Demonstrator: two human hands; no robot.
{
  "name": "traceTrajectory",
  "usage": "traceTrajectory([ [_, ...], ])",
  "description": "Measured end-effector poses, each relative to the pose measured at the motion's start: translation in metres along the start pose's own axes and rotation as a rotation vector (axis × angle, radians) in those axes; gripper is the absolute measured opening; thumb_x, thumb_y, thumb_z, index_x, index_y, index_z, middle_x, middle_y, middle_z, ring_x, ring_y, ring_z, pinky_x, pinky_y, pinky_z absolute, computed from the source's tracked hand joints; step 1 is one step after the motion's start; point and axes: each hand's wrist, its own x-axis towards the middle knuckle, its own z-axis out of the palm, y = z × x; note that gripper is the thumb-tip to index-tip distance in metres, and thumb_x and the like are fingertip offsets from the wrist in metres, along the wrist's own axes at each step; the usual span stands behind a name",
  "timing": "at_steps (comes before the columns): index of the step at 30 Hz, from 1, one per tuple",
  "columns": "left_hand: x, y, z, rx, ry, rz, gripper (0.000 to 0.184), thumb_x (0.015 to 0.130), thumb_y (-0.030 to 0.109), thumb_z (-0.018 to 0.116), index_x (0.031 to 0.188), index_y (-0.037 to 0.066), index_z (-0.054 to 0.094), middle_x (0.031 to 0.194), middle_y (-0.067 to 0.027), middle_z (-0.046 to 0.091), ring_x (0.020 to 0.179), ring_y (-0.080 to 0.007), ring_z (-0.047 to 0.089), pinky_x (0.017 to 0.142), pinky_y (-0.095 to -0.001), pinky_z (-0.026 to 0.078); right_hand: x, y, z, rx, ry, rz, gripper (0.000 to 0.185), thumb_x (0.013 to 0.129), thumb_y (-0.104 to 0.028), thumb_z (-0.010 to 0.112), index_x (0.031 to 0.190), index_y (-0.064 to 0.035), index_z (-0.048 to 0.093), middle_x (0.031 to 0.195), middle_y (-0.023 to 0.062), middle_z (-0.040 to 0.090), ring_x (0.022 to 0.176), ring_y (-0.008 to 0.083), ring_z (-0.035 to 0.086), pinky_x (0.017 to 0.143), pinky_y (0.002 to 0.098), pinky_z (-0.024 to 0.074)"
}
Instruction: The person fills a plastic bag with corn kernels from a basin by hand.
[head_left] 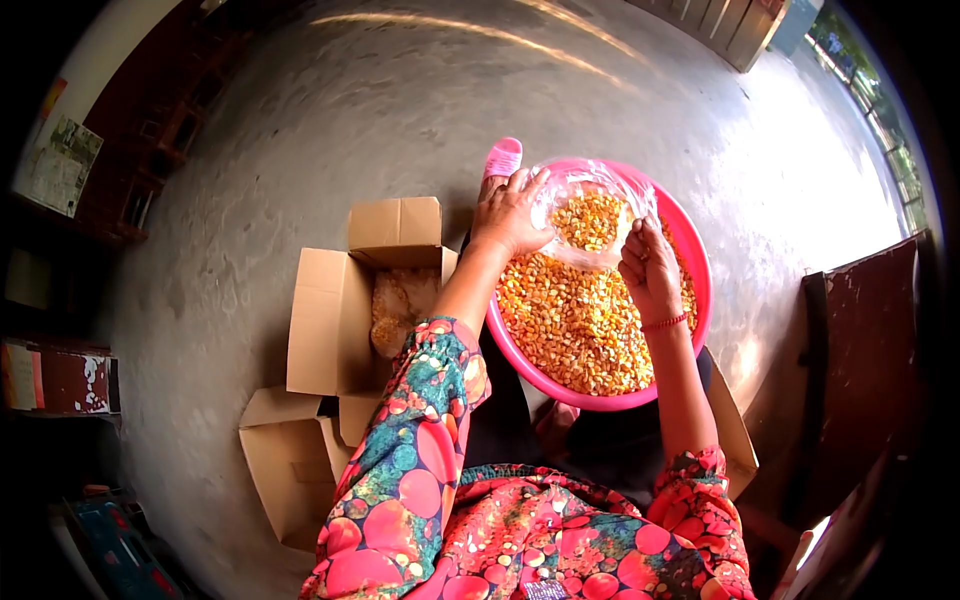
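Head camera view, nearest first: a floral blouse (pixel 560 535) in red, pink and teal fills the bottom edge, its sleeves reaching up along both forearms, with dark trousers (pixel 500 400) beyond it. A cardboard flap (pixel 733 430) shows beside the right sleeve. To the left, an open lower carton (pixel 290 470) lies tilted near the legs, just below an upper carton (pixel 328 320) whose flaps stand open; a clear bag of yellow kernels (pixel 400 305) rests inside the latter.

Ahead of the lap sits a round pink basin (pixel 706 290), loaded with loose yellow and orange corn kernels (pixel 580 320). Over its far part is a clear plastic bag (pixel 575 255), mouth spread wide, with kernels visible inside the ring of film; whether they lie in it or beneath it cannot be told. The left hand (pixel 512 212) is at the bag's left edge, fingers slightly apart; whether they grip the film is unclear. The right hand (pixel 648 262), below which a red beaded bracelet (pixel 665 321) circles the wrist, has fingers curled together, pinching the bag's right edge.

Just beyond the left hand is a pink shoe (pixel 503 158) on the grey concrete floor (pixel 400 110). Dark red wooden furniture (pixel 865 370) stands at right; sunlight enters at upper right.
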Motion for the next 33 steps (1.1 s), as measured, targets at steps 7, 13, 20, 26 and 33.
traceTrajectory([
  [7,-0.002,0.006,-0.009,0.001,-0.044,-0.046,0.082,0.064,0.038,0.068,0.137,0.024,0.034,0.134,-0.0061,0.037,0.125,-0.0299,0.036,0.108,-0.0381,0.025,0.056,0.012,0.029,-0.05,0.015,-0.086,0.015,0.094,-0.02,0.046,0.087,-0.0076,0.051,0.063,-0.0041,0.04,0.049,0.005,0.033,0.043,0.0182,0.0277],
  [13,-0.002,0.008,-0.012,-0.013,-0.06,-0.031,0.084,0.063,0.037,0.071,0.137,0.023,0.033,0.133,-0.0072,0.037,0.12,-0.0272,0.044,0.109,-0.0386,0.022,0.074,0.025,0.028,-0.161,0.014,-0.2,0.02,0.091,-0.015,0.046,0.093,0.0008,0.058,0.084,0.0088,0.062,0.075,0.0158,0.06,0.07,0.0279,0.05],
  [20,-0.001,0.006,-0.012,0.02,-0.102,-0.044,0.089,0.062,0.036,0.071,0.14,0.028,0.028,0.144,-0.0074,0.027,0.125,-0.0298,0.04,0.101,-0.0417,0.037,0.059,0.009,0.015,-0.308,-0.042,-0.255,0.021,0.092,-0.02,0.05,0.096,-0.0012,0.059,0.09,0.0082,0.063,0.086,0.0165,0.061,0.08,0.0297,0.0502],
  [26,0.001,0.001,-0.004,-0.016,-0.011,0.012,0.085,0.061,0.033,0.069,0.138,0.024,0.032,0.139,-0.0091,0.034,0.122,-0.0309,0.041,0.101,-0.0407,0.036,0.047,-0.021,-0.035,-0.361,0.165,-0.419,0.017,0.093,-0.019,0.049,0.084,-0.0071,0.058,0.067,-0.0028,0.051,0.057,0.0053,0.043,0.052,0.0202,0.0348],
  [33,0.002,0.013,-0.015,0.024,-0.107,-0.067,0.085,0.062,0.034,0.069,0.138,0.026,0.031,0.14,-0.0062,0.032,0.117,-0.0305,0.048,0.092,-0.0431,0.045,0.031,-0.023,-0.094,-1.525,0.23,-0.799,0.006,0.081,-0.01,0.056,0.085,-0.0047,0.057,0.085,0.0116,0.059,0.085,0.0329,0.054,0.074,0.0421,0.0429],
])
